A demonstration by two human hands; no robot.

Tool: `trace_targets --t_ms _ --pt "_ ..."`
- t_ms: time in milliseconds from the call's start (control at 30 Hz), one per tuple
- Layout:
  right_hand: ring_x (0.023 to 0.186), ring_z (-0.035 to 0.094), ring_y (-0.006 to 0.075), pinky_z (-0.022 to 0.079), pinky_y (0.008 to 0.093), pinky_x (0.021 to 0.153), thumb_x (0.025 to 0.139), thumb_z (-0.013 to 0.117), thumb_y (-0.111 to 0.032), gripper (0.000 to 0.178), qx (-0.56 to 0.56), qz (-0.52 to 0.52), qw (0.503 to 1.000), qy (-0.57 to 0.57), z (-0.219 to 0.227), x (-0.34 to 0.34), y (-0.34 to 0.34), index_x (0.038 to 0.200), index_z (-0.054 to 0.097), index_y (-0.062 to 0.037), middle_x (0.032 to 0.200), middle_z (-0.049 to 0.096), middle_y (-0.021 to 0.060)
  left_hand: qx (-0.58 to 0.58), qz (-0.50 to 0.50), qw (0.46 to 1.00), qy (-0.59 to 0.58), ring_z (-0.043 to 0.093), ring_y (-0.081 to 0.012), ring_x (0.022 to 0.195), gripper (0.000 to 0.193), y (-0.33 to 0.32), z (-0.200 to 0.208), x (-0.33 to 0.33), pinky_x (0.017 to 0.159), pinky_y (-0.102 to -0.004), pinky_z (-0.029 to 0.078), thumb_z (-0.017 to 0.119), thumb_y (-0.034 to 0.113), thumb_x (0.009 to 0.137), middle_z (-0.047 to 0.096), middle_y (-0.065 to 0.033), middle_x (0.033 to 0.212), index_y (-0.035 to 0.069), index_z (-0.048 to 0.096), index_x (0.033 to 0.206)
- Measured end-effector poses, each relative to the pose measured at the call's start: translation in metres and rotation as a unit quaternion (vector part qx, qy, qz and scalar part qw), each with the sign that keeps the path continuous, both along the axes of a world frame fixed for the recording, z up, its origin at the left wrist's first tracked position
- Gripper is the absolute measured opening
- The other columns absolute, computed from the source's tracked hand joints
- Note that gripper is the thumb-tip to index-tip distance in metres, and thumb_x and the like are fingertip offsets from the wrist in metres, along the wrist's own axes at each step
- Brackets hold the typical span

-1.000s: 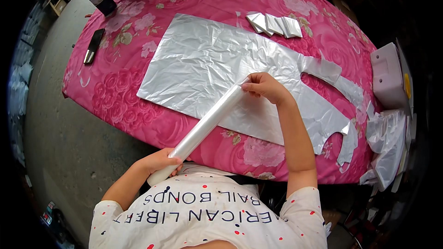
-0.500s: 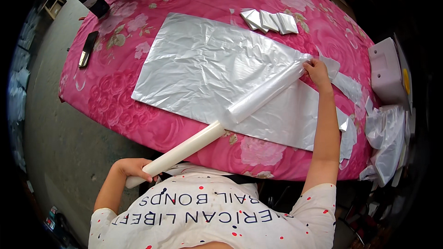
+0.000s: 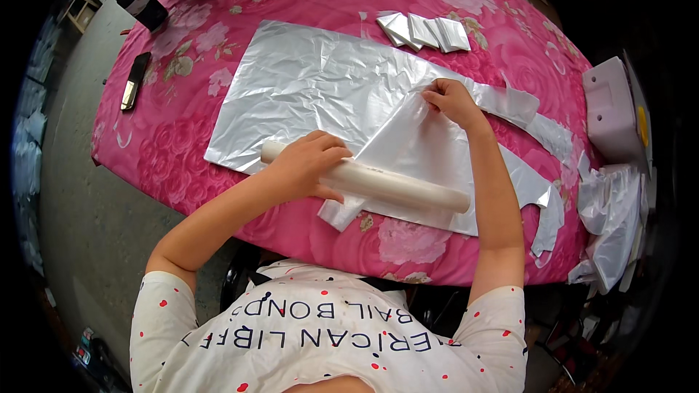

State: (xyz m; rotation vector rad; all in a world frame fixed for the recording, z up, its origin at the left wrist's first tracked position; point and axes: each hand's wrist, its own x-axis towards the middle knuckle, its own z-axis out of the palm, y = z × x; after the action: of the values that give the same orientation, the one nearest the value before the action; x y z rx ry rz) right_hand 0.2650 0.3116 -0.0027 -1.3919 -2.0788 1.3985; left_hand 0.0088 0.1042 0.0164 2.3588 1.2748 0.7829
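While silvery sheeting (image 3: 298, 65) lies on floral cloth (image 3: 175, 142), grey floor (image 3: 95, 211) shows.

Tally reads one left hand (image 3: 307, 166), one right hand (image 3: 453, 104), one tube (image 3: 400, 185), one phone (image 3: 135, 81), one bottle (image 3: 138, 1), film layers (image 3: 291, 76) and packets (image 3: 424, 32) uncountable.

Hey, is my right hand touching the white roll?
Apart: the head view shows your right hand pinching the plastic film beyond the white roll, with film visible between them.
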Motion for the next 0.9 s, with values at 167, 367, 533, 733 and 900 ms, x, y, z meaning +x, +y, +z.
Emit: trace_targets --t_ms 167,367,533,733,900 --pt "0.058 0.049 0.0077 0.04 0.0234 0.054 0.081 0.06 -0.013 0.014 -0.027 0.03 0.999 -0.009 -0.005 0.0 0.01 0.079 0.061 0.0002 0.064 0.056 0.0008 0.029 -0.16 0.985 -0.057 0.053 -0.0277 0.104 0.043 -0.017 -0.031 0.02 0.089 -0.0388 0.043 0.067 0.033 0.075 0.056 -0.0093 0.111 0.004 0.057 0.105" --pt "0.061 0.051 0.0076 0.041 0.0222 0.057 0.081 0.062 -0.016 0.019 -0.08 0.025 0.996 -0.012 0.0 0.004 0.012 0.092 0.062 0.0001 0.072 0.058 0.0006 0.068 -0.231 0.958 0.156 0.029 -0.0256 0.131 0.068 -0.032 -0.044 0.03 0.109 -0.0403 0.02 0.04 0.051 0.086 0.038 -0.0127 0.137 -0.001 0.041 0.128" --pt "0.084 0.054 0.0116 0.043 0.0232 0.07 0.087 0.057 -0.03 0.054 -0.125 -0.126 0.97 0.168 0.02 0.005 -0.006 0.13 0.038 -0.0029 0.104 0.054 0.0069 -0.003 -0.215 0.965 0.149 0.022 -0.0299 0.135 0.076 -0.044 -0.05 0.042 0.111 -0.0421 0.011 0.033 0.056 0.087 0.028 -0.0187 0.142 -0.005 0.033 0.133" --pt "0.101 0.053 0.0272 0.04 0.0369 0.091 0.08 0.064 -0.027 0.052 0.162 0.098 0.981 0.041 0.03 -0.01 -0.126 0.126 0.048 -0.0062 0.121 0.05 0.0137 -0.037 -0.151 0.98 0.124 0.018 -0.0303 0.136 0.084 -0.061 -0.047 0.059 0.111 -0.0438 0.01 0.038 0.058 0.083 0.025 -0.0215 0.143 -0.008 0.029 0.134" --pt "0.094 0.053 0.0293 0.044 0.0369 0.083 0.076 0.065 -0.011 0.048 0.321 0.126 0.932 -0.113 0.01 -0.007 -0.183 0.122 0.053 -0.0086 0.106 0.056 0.0119 -0.069 -0.13 0.98 0.134 0.016 -0.0301 0.137 0.085 -0.068 -0.049 0.068 0.111 -0.0443 0.01 0.04 0.058 0.083 0.023 -0.0206 0.144 -0.007 0.027 0.135"
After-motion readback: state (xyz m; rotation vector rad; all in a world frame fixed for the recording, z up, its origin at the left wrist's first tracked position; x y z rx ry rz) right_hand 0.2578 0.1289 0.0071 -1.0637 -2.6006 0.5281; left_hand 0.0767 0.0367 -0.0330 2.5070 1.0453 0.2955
